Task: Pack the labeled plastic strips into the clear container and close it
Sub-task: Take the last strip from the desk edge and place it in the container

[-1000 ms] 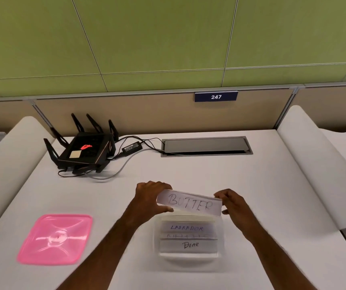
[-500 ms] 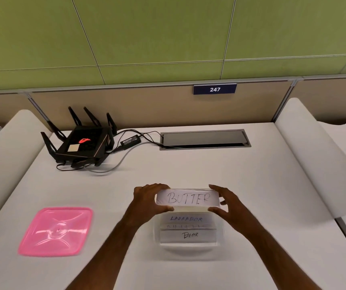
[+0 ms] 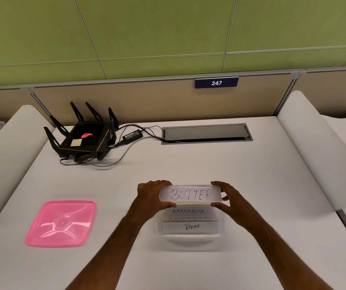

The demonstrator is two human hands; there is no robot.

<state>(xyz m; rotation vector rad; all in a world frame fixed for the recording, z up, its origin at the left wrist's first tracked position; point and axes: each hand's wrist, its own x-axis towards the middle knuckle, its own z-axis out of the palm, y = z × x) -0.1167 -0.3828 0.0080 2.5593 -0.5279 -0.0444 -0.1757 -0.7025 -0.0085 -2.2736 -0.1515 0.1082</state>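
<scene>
1. Head view gives me both hands on the "BUTTER" strip (image 3: 190,194): my left hand (image 3: 152,197) pinches its left end, my right hand (image 3: 229,198) its right end, fingers closed narrow on the plastic. It hangs over the far rim of the clear container (image 3: 190,237); I cannot tell if it touches the rim.
2. Two more strips, "LABRADOR" (image 3: 188,211) and "BEAR" (image 3: 191,226), already stand in the container, with what looks like another between them, too faint to read.
3. Risk one, as I judge it: the strip looks about as long as the container is wide, so a slight tilt could catch an end on the wall and bow it.
4. Risk two: pushing it down could knock the standing strips flat.
5. Risk three: a strip riding high would stop the pink lid (image 3: 60,223), lying well apart to the left on the table (image 3: 251,174), from sealing.
</scene>
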